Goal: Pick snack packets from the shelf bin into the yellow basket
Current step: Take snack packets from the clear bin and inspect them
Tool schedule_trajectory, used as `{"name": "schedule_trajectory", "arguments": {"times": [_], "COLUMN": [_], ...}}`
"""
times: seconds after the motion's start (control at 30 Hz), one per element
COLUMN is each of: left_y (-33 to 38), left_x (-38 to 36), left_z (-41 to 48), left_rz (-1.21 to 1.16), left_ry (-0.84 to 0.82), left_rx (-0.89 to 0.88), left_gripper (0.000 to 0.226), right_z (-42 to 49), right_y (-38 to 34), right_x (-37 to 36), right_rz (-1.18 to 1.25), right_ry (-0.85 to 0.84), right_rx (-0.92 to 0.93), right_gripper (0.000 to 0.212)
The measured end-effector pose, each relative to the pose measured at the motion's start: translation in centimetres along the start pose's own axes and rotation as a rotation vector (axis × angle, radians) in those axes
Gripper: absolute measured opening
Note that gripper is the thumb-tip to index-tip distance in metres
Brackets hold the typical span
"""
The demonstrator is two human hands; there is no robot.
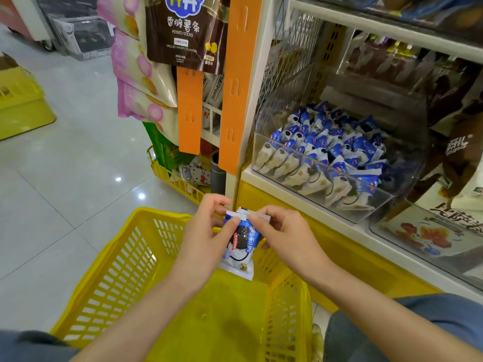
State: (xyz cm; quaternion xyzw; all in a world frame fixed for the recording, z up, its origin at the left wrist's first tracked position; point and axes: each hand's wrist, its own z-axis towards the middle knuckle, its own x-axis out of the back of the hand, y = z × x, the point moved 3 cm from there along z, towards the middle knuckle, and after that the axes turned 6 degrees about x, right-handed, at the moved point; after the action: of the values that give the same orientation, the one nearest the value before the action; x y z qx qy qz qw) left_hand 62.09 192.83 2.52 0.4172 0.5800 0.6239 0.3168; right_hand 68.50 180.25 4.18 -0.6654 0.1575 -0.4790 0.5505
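Note:
A blue-and-white snack packet (pixel 241 244) hangs upright over the far side of the yellow basket (pixel 115 278). My left hand (pixel 206 231) pinches the left part of its crimped top edge, and my right hand (pixel 285 236) pinches the right part. The basket stands on the floor between my knees, and I see nothing lying inside it. To the upper right, the clear shelf bin (pixel 386 202) holds several more blue-and-white packets (pixel 329 152).
An orange shelf post (pixel 235 84) stands left of the bin, hung with chip bags (pixel 183 32). A second yellow basket (pixel 172 176) with goods sits on the floor behind mine. Another yellow bin (pixel 21 103) is far left. Grey tiled floor lies to the left.

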Motion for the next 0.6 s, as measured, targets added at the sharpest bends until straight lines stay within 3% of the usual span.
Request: {"name": "schedule_trajectory", "arguments": {"times": [0.1, 0.23, 0.5, 0.6], "left_y": [0.4, 0.5, -1.3, -2.1], "left_x": [0.5, 0.5, -0.4, -0.5], "left_z": [-0.1, -0.3, -0.4, -0.3], "left_rz": [0.141, 0.188, -0.263, -0.350], "left_ry": [0.090, 0.084, 0.044, -0.066], "left_rx": [-0.114, -0.182, 0.273, 0.446], "left_gripper": [0.016, 0.018, 0.009, 0.010], "right_z": [0.1, 0.3, -0.2, -0.3], "right_y": [0.1, 0.1, -0.1, 0.2], "right_x": [0.1, 0.3, 0.2, 0.3], "right_rz": [0.007, 0.053, 0.046, 0.068], "right_ry": [0.032, 0.086, 0.127, 0.127], "right_rx": [-0.004, -0.022, 0.089, 0.116], "right_gripper": [0.018, 0.020, 0.016, 0.017]}}
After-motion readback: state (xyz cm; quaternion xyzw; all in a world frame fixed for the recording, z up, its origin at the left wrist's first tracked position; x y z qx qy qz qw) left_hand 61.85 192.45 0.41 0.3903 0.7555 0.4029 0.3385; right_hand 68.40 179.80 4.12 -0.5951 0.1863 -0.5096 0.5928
